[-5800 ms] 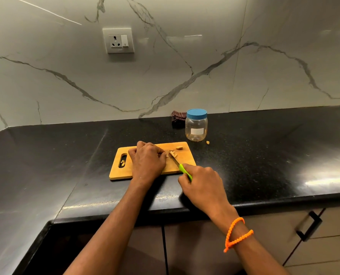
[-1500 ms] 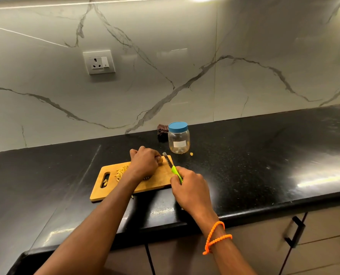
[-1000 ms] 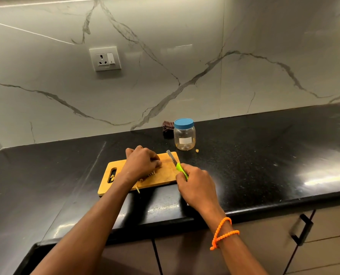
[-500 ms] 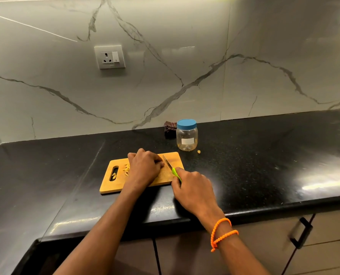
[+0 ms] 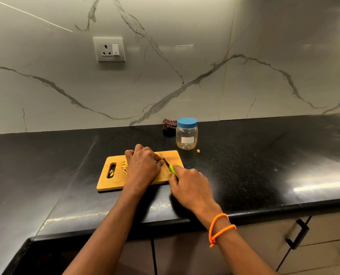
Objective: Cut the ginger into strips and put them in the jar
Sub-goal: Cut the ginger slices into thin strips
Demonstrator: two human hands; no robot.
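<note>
My left hand [image 5: 143,167] is curled down on the board [image 5: 113,183], fingers bunched over the ginger, and my right hand [image 5: 191,187] is wrapped round the green handle of the knife [image 5: 168,165], whose blade lies just beside my left knuckles. That closeness is the main risk, I think: the blade runs right along my fingertips, and if the piece under them rolls or I push too fast, the edge could catch a finger. The board sits on a glossy counter [image 5: 264,165] and looks free to slide, which could throw a cut off line. Loose strips [image 5: 124,167] lie just left of my left hand, near the board's handle slot [image 5: 111,170]; a few bits seem to sit in that slot, and a careless sweep could send more onto the counter. One crumb [image 5: 198,150] already lies beyond my right hand, by the jar [image 5: 186,133]. The jar stands past the board with its blue lid [image 5: 187,122] on, so nothing can go in until that comes off. The ginger being cut is hidden under my left hand, so I cannot tell how much remains, and the blade's tip is hard to make out against my fingers.
</note>
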